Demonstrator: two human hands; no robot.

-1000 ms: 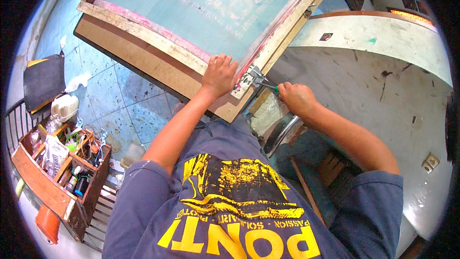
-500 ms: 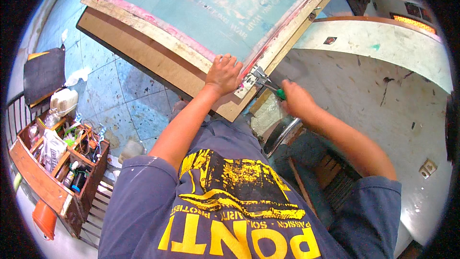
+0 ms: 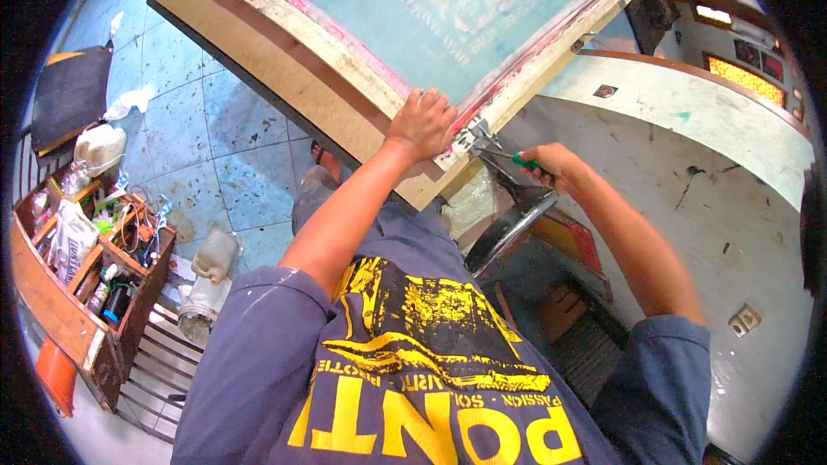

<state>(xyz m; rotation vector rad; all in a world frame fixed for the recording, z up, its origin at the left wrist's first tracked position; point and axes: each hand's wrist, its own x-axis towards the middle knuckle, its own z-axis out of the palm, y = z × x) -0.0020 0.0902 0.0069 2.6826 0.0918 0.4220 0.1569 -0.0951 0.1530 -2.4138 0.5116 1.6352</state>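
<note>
A wooden silk-screen frame (image 3: 568, 27) with blue-green mesh (image 3: 431, 13) lies over a brown board (image 3: 284, 77). My left hand (image 3: 420, 127) grips the frame's near corner, fingers curled over its inner edge and thumb hidden. Beside that corner, my right hand (image 3: 556, 165) is wrapped around the green handle of a screwdriver (image 3: 524, 161). Its metal shaft points left toward a small metal clamp (image 3: 484, 134) on the corner. I cannot tell whether the tip touches the clamp.
A wooden box (image 3: 65, 297) of bottles and cables sits on a slatted rack at left, near an orange container (image 3: 55, 375). Plastic jugs (image 3: 215, 256) stand beside it on blue tiles (image 3: 250, 185). A round dark-rimmed object (image 3: 508, 232) is below my right hand; a white stained surface (image 3: 689, 207) curves at right.
My right hand has shifted right and slightly up with the screwdriver, whose handle now shows more. My left hand remains on the frame's corner. The whole view has shifted a little.
</note>
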